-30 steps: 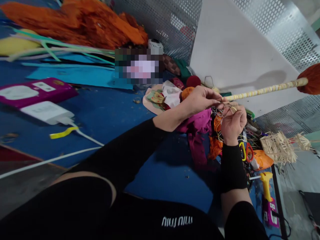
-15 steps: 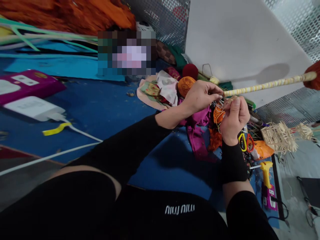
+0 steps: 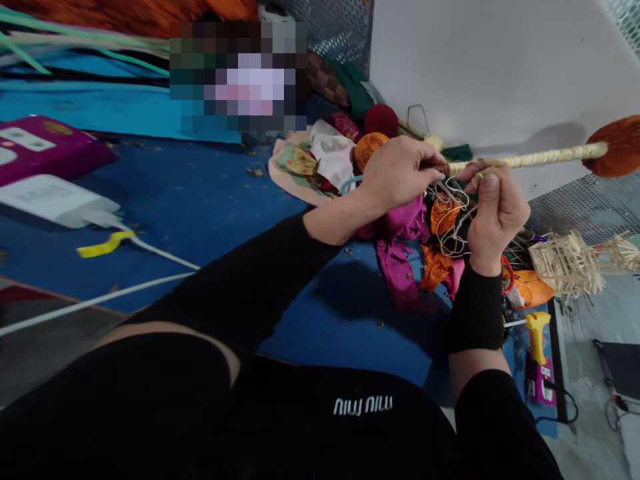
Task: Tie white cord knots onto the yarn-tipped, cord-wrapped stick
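Note:
A thin stick (image 3: 547, 157) wrapped in yellow and white bands runs level across the right side. Its far end carries a dark orange fibrous ball (image 3: 616, 148). My left hand (image 3: 400, 175) is closed around the near end of the stick, where a brownish part shows at the fingertips. My right hand (image 3: 497, 207), just below the stick, pinches a pale yellow strip (image 3: 481, 177) between thumb and fingers, close to the wrapping; part of it is hidden by the fingers. Loose thin threads (image 3: 453, 230) hang in loops between the two hands.
Coloured cloth scraps (image 3: 400, 267), an orange ball (image 3: 369, 150) and a dark red ball (image 3: 381, 120) lie behind my hands. A yellow glue gun (image 3: 539, 333) and a woven straw piece (image 3: 567, 263) stand at right. A white charger (image 3: 60, 200) with a cable (image 3: 165, 257) lies at left.
My right hand has moved right and slightly up along the stick, with the pale strip in its pinch. My left hand stays on the stick's near end. The view has shifted a little.

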The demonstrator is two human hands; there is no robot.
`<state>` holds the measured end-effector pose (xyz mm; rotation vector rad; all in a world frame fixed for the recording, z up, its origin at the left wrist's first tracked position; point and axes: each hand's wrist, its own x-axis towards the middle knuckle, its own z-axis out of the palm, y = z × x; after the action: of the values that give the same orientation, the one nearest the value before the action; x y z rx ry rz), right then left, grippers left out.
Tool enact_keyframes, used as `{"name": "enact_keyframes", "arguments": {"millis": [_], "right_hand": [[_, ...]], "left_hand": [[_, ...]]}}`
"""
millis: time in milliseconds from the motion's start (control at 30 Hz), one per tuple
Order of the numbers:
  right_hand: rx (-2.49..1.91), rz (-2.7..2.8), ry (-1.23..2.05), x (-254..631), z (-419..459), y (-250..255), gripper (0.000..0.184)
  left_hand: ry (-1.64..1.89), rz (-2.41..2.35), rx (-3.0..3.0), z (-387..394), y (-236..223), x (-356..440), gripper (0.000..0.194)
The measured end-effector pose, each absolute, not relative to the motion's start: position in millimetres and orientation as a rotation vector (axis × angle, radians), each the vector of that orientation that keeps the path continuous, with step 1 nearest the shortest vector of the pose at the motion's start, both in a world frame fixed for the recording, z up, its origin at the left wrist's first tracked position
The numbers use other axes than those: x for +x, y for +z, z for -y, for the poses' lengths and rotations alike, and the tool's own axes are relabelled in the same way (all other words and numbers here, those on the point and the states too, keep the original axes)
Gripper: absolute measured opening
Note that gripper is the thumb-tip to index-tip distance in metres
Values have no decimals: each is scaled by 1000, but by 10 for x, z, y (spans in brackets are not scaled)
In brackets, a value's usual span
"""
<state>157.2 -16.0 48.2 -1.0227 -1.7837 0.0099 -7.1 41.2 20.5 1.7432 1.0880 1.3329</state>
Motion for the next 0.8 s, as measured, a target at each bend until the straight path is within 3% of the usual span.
{"name": "enact_keyframes", "arguments": {"millis": [500,700,800], "right_hand": [[-1143,1768,263,1675,-149,420,47],[-1191,1794,236,1711,-145,449,56],[-1159,1798,273,1721,-168,422,57]], "left_hand": [[1060,-1355,2098,-196,350,9,20],[1055,-1360,2180,-170,301,40,39],[1086,-1270,2194,-185,246,25,31]]}}
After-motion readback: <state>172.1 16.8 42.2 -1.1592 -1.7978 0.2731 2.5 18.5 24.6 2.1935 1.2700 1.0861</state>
